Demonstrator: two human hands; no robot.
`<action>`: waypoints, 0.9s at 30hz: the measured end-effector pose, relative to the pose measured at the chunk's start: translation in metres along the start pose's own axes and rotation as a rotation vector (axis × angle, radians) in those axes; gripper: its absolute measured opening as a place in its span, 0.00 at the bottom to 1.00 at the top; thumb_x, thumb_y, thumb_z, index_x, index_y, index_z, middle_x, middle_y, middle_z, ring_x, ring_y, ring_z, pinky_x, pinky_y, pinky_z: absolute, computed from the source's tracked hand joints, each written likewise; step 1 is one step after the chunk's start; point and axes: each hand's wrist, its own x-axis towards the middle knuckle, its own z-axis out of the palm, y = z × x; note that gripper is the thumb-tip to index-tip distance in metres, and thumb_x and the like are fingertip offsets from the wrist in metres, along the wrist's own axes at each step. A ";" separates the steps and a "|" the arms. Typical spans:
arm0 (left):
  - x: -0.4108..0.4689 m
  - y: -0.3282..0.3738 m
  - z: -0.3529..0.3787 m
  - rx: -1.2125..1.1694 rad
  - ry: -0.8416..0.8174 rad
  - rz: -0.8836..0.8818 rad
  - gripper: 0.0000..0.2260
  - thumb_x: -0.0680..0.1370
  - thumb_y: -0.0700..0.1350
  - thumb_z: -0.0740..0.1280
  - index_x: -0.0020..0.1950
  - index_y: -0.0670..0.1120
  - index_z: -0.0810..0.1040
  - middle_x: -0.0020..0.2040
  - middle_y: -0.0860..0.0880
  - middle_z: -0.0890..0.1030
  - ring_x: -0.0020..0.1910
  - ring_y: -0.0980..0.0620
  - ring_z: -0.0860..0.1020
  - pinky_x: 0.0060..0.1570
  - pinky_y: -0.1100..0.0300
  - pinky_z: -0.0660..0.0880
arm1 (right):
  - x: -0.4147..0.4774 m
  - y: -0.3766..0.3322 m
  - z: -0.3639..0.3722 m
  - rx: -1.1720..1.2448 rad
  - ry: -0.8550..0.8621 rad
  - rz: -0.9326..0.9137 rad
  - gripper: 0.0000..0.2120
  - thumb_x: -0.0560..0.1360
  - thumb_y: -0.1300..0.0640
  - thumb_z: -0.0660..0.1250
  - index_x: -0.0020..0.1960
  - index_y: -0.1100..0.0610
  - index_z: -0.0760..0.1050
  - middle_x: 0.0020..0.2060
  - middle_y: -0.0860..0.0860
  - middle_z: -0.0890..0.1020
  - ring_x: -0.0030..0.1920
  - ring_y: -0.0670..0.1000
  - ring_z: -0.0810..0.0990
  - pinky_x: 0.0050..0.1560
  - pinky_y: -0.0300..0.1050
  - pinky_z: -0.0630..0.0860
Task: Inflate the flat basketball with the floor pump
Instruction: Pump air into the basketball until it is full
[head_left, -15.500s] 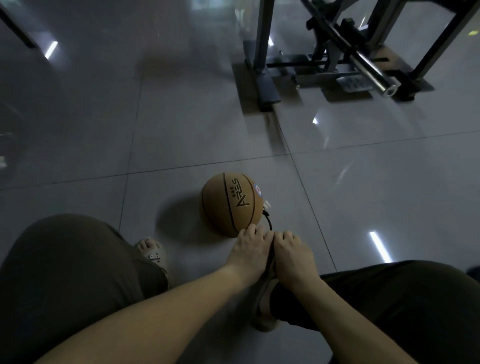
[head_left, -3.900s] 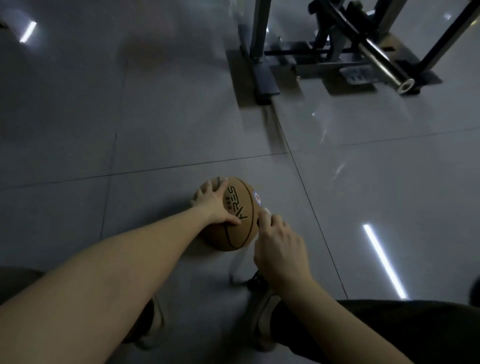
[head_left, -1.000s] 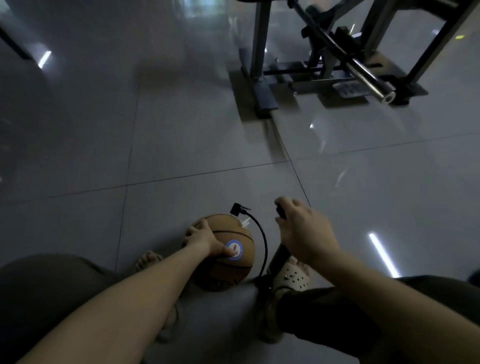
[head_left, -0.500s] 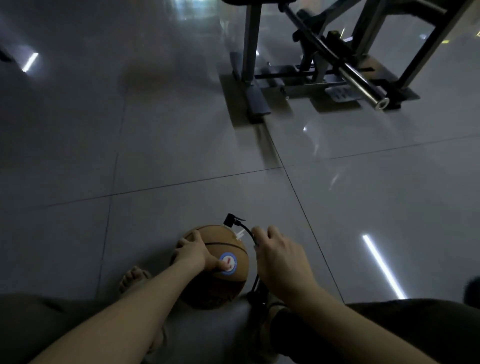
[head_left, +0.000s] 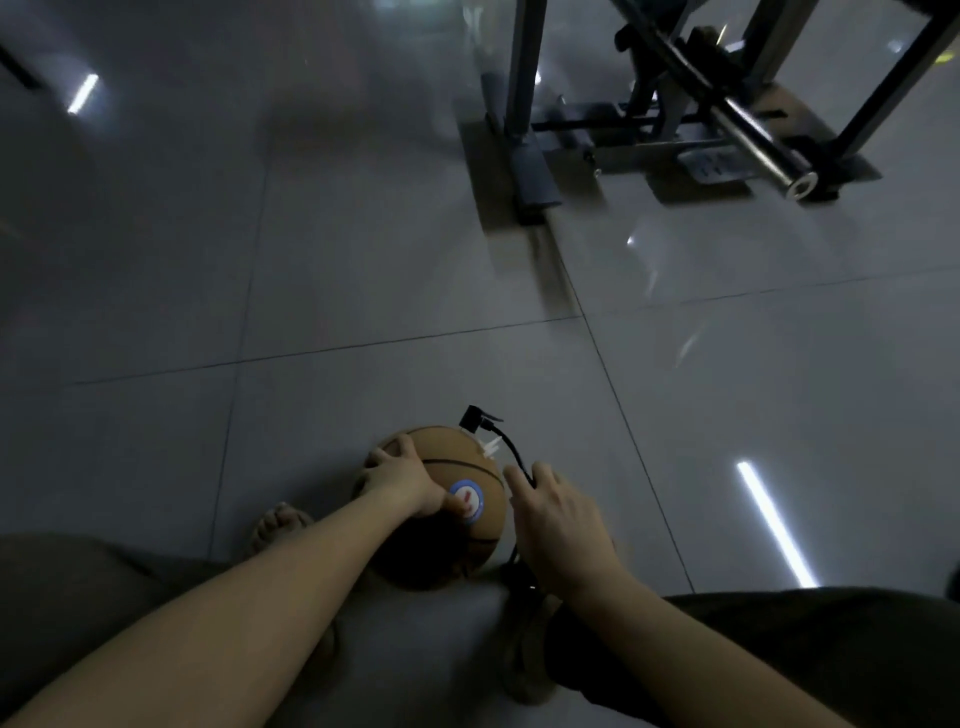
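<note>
Head view: nearest, the right grip (head_left: 556, 525) hovers just right of the basketball (head_left: 452, 449), fingers half-curled about the black hose (head_left: 511, 451); whether it pinches anything I cannot tell. The left grip (head_left: 400, 480) clasps the ball's top with its fingers spread, steadying it on the floor (head_left: 363, 260). Farther on, the pump head (head_left: 475, 418) sits at the ball's far side, ahead and slightly left of the right grip, which is probably the nearer one.

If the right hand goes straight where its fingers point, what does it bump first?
Probably the black hose, which curves just ahead of the right hand. Whether they already touch is unclear.
</note>
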 end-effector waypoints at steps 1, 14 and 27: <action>-0.002 0.000 0.000 -0.003 0.004 0.004 0.69 0.55 0.73 0.76 0.80 0.52 0.34 0.77 0.33 0.49 0.71 0.28 0.63 0.66 0.34 0.70 | -0.004 -0.001 -0.005 0.006 -0.008 -0.006 0.27 0.71 0.56 0.71 0.66 0.48 0.63 0.43 0.50 0.73 0.34 0.47 0.65 0.30 0.40 0.61; -0.027 -0.015 0.008 -0.044 0.027 0.115 0.67 0.59 0.73 0.74 0.80 0.49 0.33 0.77 0.33 0.47 0.73 0.28 0.56 0.67 0.34 0.66 | -0.037 -0.024 -0.124 -0.116 0.066 -0.076 0.15 0.80 0.52 0.61 0.65 0.51 0.65 0.47 0.51 0.74 0.37 0.52 0.75 0.31 0.48 0.75; -0.025 -0.032 0.055 -0.086 0.303 0.163 0.63 0.57 0.85 0.57 0.80 0.53 0.37 0.79 0.35 0.47 0.78 0.32 0.49 0.67 0.33 0.63 | -0.024 -0.002 -0.014 -0.110 -0.108 -0.075 0.17 0.78 0.55 0.60 0.66 0.54 0.64 0.49 0.53 0.72 0.40 0.53 0.73 0.32 0.52 0.76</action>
